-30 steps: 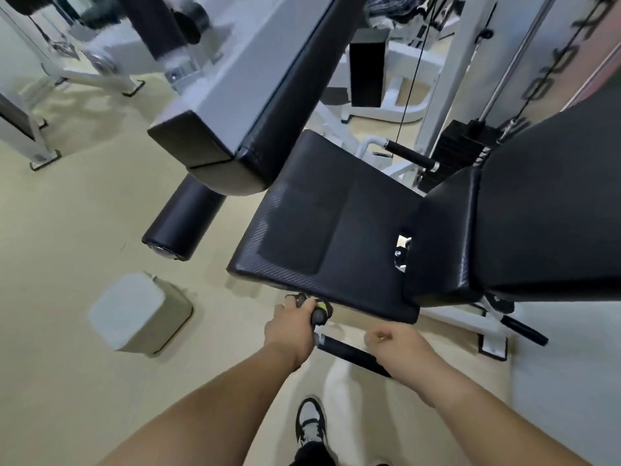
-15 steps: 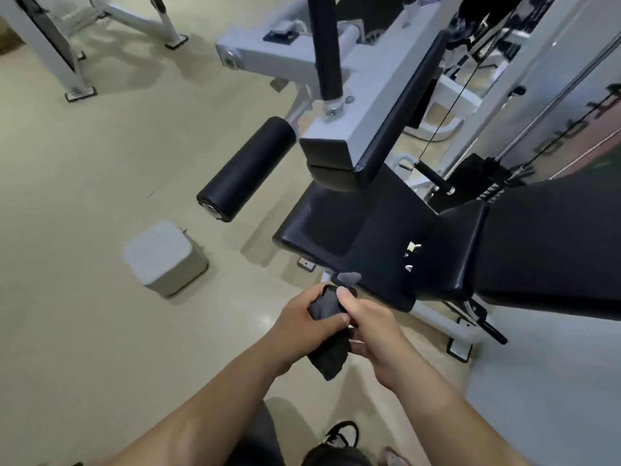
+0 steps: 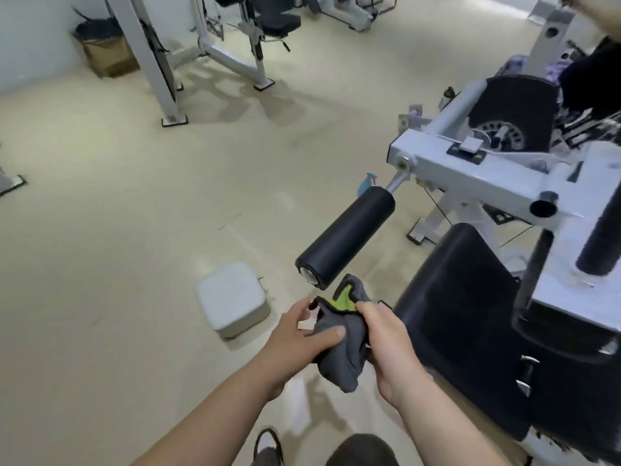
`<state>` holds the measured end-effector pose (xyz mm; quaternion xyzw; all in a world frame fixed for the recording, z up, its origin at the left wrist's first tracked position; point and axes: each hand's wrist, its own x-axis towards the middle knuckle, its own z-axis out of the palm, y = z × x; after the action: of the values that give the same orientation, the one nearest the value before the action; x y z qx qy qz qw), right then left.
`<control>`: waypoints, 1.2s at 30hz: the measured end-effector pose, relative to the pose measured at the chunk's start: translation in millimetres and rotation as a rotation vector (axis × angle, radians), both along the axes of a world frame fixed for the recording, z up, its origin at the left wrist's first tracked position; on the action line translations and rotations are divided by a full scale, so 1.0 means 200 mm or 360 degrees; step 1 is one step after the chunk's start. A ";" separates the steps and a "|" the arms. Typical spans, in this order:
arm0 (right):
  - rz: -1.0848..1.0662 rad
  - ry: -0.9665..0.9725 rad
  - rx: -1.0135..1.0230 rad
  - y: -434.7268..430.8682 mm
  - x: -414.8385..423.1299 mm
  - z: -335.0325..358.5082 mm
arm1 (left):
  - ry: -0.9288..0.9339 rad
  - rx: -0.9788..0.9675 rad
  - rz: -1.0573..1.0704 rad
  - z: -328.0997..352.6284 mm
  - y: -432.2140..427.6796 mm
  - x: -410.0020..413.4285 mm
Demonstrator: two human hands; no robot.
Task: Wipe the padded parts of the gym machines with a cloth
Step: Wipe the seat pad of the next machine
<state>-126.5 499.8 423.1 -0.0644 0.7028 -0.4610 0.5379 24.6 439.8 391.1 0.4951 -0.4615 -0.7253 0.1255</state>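
A grey cloth [image 3: 339,351] with a yellow-green edge hangs bunched between both hands, low in the middle of the view. My left hand [image 3: 299,341] grips its left side, thumb across the fabric. My right hand [image 3: 386,344] pinches its upper right edge. Just above the cloth a black padded roller [image 3: 346,237] juts out from the white machine frame [image 3: 470,173]. The machine's black seat pad [image 3: 470,314] lies directly to the right of my right hand.
A pale square block [image 3: 232,301] sits on the beige floor left of the hands. White machine frames [image 3: 235,58] stand at the back, and a lined cardboard bin [image 3: 104,48] in the far left corner. My shoe [image 3: 268,445] shows at the bottom edge.
The view has swung left and up from the seat to the roller. My hands left the handle under the seat and took the cloth, and now spread it so the yellow-green edge shows.
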 end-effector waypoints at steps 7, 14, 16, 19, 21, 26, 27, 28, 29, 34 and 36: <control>0.0245 -0.0030 -0.0126 -0.62 0.04 0.06 | 0.0021 0.0133 0.0049 0.05 -0.54 0.04; 0.0504 -0.0121 -0.0093 -1.26 0.15 0.03 | -0.0075 0.0137 0.0366 0.09 -1.04 0.25; 0.0552 -0.0116 -0.0053 -1.46 0.21 0.02 | -0.0095 0.0151 0.0467 0.09 -1.21 0.33; 0.0602 -0.0067 -0.0037 -1.81 0.33 0.00 | -0.0091 0.0193 0.0471 0.07 -1.52 0.44; 0.0625 -0.0068 -0.0030 -2.07 0.40 -0.02 | -0.0084 0.0165 0.0450 0.05 -1.74 0.51; 0.0713 -0.0123 -0.0023 -2.71 0.60 -0.02 | 0.0017 0.0080 0.0603 0.05 -2.40 0.68; 0.0695 -0.0112 -0.0030 -2.82 0.62 -0.01 | 0.0009 0.0078 0.0602 0.05 -2.53 0.71; 0.0664 -0.0118 -0.0045 -2.94 0.65 0.01 | -0.0008 0.0068 0.0584 0.07 -2.65 0.73; 0.0635 -0.0136 -0.0065 -3.04 0.67 0.02 | -0.0010 0.0064 0.0562 0.08 -2.77 0.75; 0.0516 -0.0159 -0.0118 -3.55 0.62 0.08 | 0.0009 0.0016 0.0373 0.15 -3.42 0.67; 0.0407 -0.0096 -0.0099 -3.75 0.51 0.08 | 0.0022 -0.0001 0.0240 0.18 -3.65 0.55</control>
<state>-24.1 -250.1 438.4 -0.1561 0.6578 -0.4120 0.6109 133.8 -290.2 427.1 0.5234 -0.4224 -0.7170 0.1830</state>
